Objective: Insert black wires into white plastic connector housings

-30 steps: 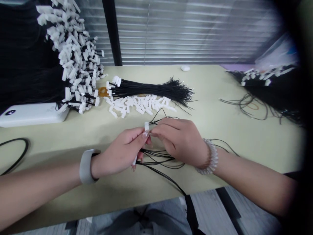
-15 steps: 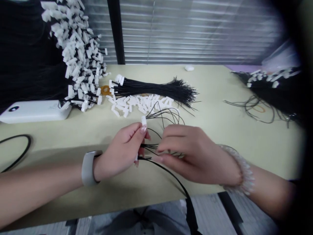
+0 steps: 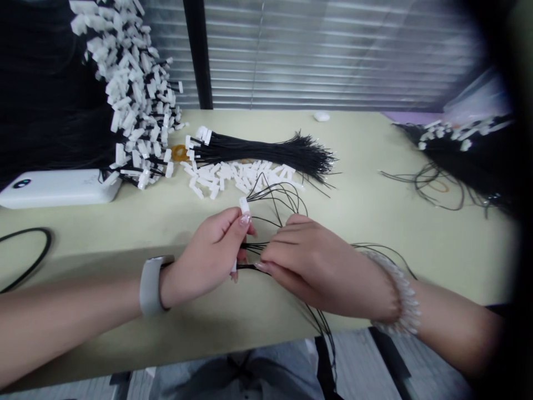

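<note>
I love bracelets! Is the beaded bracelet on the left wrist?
No, the beaded bracelet sits by the right hand; the left hand has a plain pale band.

text: none legible | white power bank [image 3: 58, 188]: marking perhaps too blurred

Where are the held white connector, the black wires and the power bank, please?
white connector [image 3: 244, 205], head view, top end.
black wires [image 3: 253, 246], head view, bunched part.
power bank [image 3: 58, 188], head view, top face.

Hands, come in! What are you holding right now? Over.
Left hand pinching white connector at fingertips. Right hand closed on thin black wires. Loose connectors and wire bundle lie farther back, apart from both hands.
</note>
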